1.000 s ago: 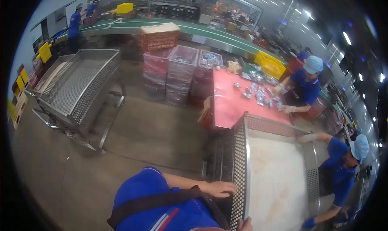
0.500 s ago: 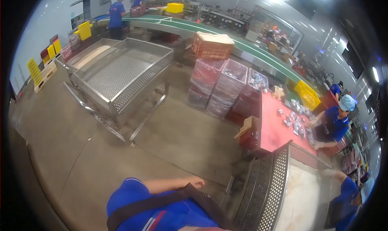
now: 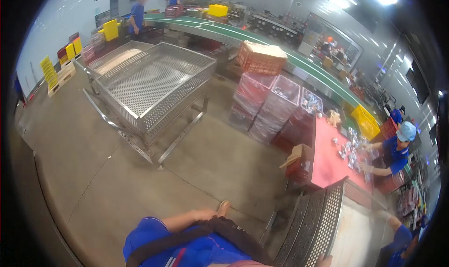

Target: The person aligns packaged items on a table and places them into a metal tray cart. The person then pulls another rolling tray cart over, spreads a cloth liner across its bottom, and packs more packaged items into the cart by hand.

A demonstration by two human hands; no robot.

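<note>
My left hand [image 3: 205,215] is held low in front of my blue shirt, beside a dark strap. Its fingers are blurred and partly hidden, and I see nothing in it. At the bottom edge of the view, my right hand [image 3: 323,261] shows only in part, its fingers curled on the side of a perforated metal cart [image 3: 333,208]. A pale sheet or slab [image 3: 358,227] fills the inside of that cart. Just past the strap, a foot in a tan shoe [image 3: 224,207] shows on the floor.
Another perforated metal cart [image 3: 154,71] stands ahead left. Plastic-wrapped crates [image 3: 276,108] are stacked near a green conveyor [image 3: 262,38]. At a pink table [image 3: 327,150] with silvery packets, a co-worker [image 3: 397,152] works; another co-worker's arm [image 3: 400,232] reaches to the near cart.
The view has shifted, so most things sit further right. My left hand has drawn back towards my body. Fingers of my right hand now show on the near cart, and a foot has appeared.
</note>
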